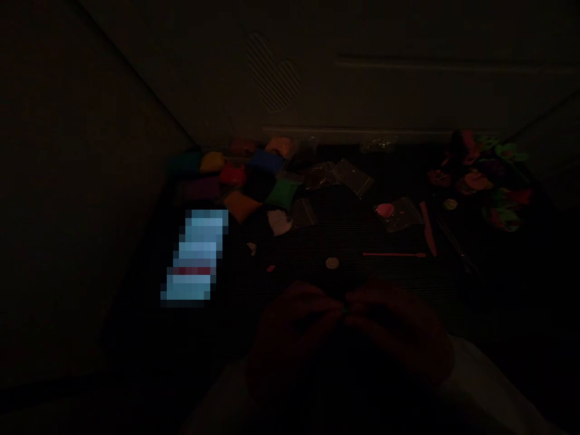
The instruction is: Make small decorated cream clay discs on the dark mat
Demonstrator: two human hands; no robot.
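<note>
Very little light falls on my hands, which meet at the front middle of the dark table. My left hand (294, 320) pinches with thumb and forefinger at a tiny greenish bit of clay (345, 310). From the other side, my right hand (399, 326) pinches the same bit, fingertips nearly touching. Its shape is mostly hidden. Just beyond lies a small pale round disc (332, 263). A thin pink modelling stick (394, 255) and a pink plastic knife (428, 229) lie to the right. A scrap of pink clay (270, 268) is off to the left.
A lit phone (194, 257) lies at the left. Several coloured clay packets (242, 205) are heaped behind it, with white clay (280, 222) nearby. An opened bag with pink clay (385, 210) lies right of centre. Colourful shaped pieces (475, 181) are piled back right, before a wall.
</note>
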